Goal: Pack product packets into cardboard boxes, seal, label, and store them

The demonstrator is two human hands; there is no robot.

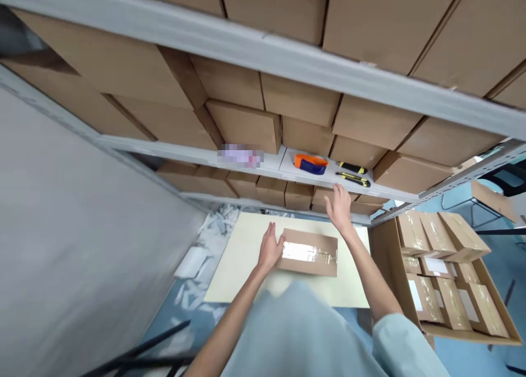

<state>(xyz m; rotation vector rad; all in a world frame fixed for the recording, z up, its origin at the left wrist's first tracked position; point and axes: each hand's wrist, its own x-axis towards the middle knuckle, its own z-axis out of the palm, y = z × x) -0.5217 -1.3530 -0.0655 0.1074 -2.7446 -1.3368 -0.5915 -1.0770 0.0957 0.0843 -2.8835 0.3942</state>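
Note:
A cardboard box (pixel 310 264) lies flat on the pale yellow table board (pixel 230 281), with shiny clear tape along its top. My left hand (pixel 271 248) rests at the box's left edge, fingers stretched out and not wrapped round it. Beyond the box's far right corner, my right hand (pixel 340 208) reaches toward the shelf (pixel 271 162), fingers extended and holding nothing visible. Just past its fingertips lie a yellow-and-black utility knife (pixel 354 179) and another black-and-yellow tool (pixel 352 167), perhaps a second knife. An orange and dark blue tape dispenser (pixel 311 164) sits left of them.
Rows of cardboard boxes (pixel 242 126) fill the metal rack ahead. At right, a large open carton (pixel 390 262) holds several taped boxes. White scraps (pixel 201 267) litter the floor at left beside a grey wall (pixel 74 229). A blurred patch (pixel 240 155) covers something on the shelf.

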